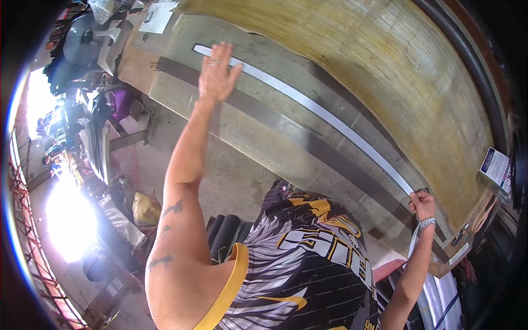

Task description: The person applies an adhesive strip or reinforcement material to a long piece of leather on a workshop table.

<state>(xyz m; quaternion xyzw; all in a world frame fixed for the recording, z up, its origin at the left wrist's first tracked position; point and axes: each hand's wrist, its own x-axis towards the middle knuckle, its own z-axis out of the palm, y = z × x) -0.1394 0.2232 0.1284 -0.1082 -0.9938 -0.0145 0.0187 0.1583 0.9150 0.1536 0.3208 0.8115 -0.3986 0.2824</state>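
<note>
A long white strip (316, 111) runs across the worktable (264, 159), curved by the wide lens. My left hand (217, 77) lies flat over the strip near its far-left end, fingers spread. At the strip's right end my right hand (422, 203) pinches it between closed fingers, and a narrow piece of it hangs down past the table edge beside my wrist. A dark brown strip (324, 149) lies on the table nearer to my body, roughly parallel to the white one.
A large yellowish sheet (385, 66) covers the table's far side, with a dark roll (467, 49) behind it. Papers lie at the upper left (158, 17) and at the right (495, 166). A fan (82, 38) stands left; black rolls (224, 234) are below the table.
</note>
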